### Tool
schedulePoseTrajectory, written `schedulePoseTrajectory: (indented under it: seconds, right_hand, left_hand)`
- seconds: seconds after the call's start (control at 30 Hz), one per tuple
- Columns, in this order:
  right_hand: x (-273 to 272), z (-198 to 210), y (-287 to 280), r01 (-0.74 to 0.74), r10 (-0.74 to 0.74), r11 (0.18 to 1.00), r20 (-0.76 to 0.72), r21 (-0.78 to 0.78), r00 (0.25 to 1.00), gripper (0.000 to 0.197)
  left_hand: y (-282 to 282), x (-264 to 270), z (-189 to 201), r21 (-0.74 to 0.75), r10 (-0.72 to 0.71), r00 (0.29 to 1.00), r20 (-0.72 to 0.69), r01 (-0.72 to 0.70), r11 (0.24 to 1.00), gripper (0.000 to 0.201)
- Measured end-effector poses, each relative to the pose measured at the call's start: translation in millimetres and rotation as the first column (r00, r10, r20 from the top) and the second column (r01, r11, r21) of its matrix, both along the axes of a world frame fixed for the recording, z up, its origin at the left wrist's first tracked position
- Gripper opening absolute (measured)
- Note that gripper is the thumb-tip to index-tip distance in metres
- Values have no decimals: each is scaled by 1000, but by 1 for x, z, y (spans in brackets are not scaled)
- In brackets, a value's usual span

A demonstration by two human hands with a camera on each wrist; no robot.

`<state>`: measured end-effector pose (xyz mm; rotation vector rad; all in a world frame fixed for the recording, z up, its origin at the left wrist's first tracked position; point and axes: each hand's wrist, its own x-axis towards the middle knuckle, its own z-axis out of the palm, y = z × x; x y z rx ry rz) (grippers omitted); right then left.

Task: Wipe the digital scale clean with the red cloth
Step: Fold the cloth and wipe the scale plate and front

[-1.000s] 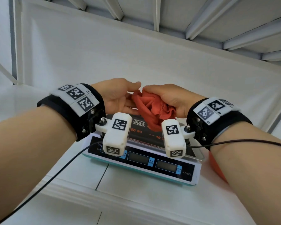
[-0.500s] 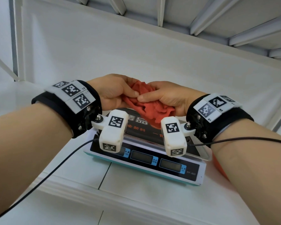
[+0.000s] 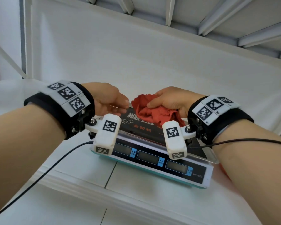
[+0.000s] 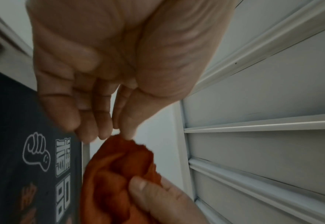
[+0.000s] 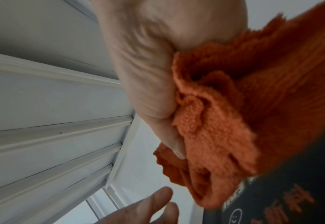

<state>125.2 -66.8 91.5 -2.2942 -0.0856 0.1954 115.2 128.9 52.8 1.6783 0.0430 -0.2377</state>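
The digital scale [image 3: 152,157] stands on the white table, its three displays facing me. Its dark printed platter [image 3: 136,125] also shows in the left wrist view [image 4: 14,136] and the right wrist view [image 5: 291,197]. My right hand [image 3: 159,101] grips the bunched red cloth [image 3: 152,111], thumb curled over it [image 5: 157,106], above the platter's far half. The cloth [image 4: 119,174] hangs in folds [image 5: 224,128] toward the platter. My left hand [image 3: 120,104] hovers at the platter's far left corner. Its fingers are straight and hold nothing [image 4: 108,133], with the tips just beside the cloth.
A black cable [image 3: 55,164] runs from my left wrist across the table [image 3: 71,184] to the front left. Another cable leaves my right wrist to the right. Something orange-red [image 3: 224,169] lies right of the scale under my right forearm. A white wall and frame bars stand behind.
Both hands were gathering the cloth together. Now my left hand has let go and drawn slightly left, while my right hand keeps the cloth bunched over the platter.
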Motion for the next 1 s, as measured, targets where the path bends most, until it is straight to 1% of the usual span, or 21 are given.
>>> schedulePoseTrajectory:
  seconds: [0.03,0.13,0.17,0.23,0.27,0.33,0.37,0.4,0.47,0.57,0.6,0.63,0.73,0.8,0.83,0.9,0.93,1.0]
  right_hand:
    - [-1,1,2,-19,19,1000,29,12,999,31]
    - [-5,2,6,-155,154,988,52,24,987,41]
    - [-8,3,7,-197,196,980,45,22,980,43]
    - [-10,4,6,-245,244,968,29,51,969,51]
    - [-10,4,4,-251,250,964,24,85,968,59]
    - [-8,4,-2,-236,241,961,-18,145,970,78]
    - [-7,4,-4,-232,242,958,-46,168,969,82]
    - [-8,3,-6,-229,243,957,-63,177,968,79]
    - [-9,0,-8,-220,237,959,-81,180,968,64]
    - [-6,-2,-9,-171,187,966,-71,193,980,36]
    - [-5,-2,-9,-146,162,968,-64,205,985,30]
    - [-4,-2,-10,-118,134,969,-59,218,989,31]
    - [-1,-2,-12,-35,63,950,-78,311,995,42]
    - [2,-2,-13,-26,56,942,-79,334,995,48]
    - [1,-3,-13,-42,67,947,-69,319,995,47]
    - [0,-3,-11,-97,117,957,-58,272,991,39]
    - [-1,-4,-10,-123,143,959,-61,255,988,36]
    - [-3,-4,-8,-149,178,951,-85,270,980,31]
  left_hand:
    - [-3,-3,2,-17,-30,999,-30,29,999,15]
    - [-12,-7,6,-28,-102,994,-46,101,994,37]
    - [-15,-8,7,-39,-98,995,-32,97,995,36]
    - [-18,-9,9,-85,-54,999,1,54,995,18]
    - [-18,-9,9,-117,-43,999,4,43,992,9]
    - [-16,-9,10,-193,-56,998,-4,54,980,13]
    - [-16,-8,10,-229,-68,998,-10,64,971,16]
    - [-15,-8,11,-262,-86,996,-18,78,962,20]
    - [-16,-10,11,-302,-123,992,-16,113,947,21]
    - [-18,-12,11,-286,-147,989,29,149,947,15]
    - [-17,-12,10,-293,-139,989,45,146,945,15]
    - [-17,-12,9,-301,-130,990,56,140,943,17]
    - [-12,-11,7,-264,-108,992,62,120,957,25]
    - [-11,-12,7,-247,-108,994,30,112,962,25]
    - [-12,-15,8,-250,-118,993,5,116,961,20]
    - [-16,-19,10,-255,-122,992,-20,113,960,7]
    - [-18,-20,11,-248,-117,993,-6,112,962,5]
    - [-20,-17,9,-236,-108,994,35,113,965,11]
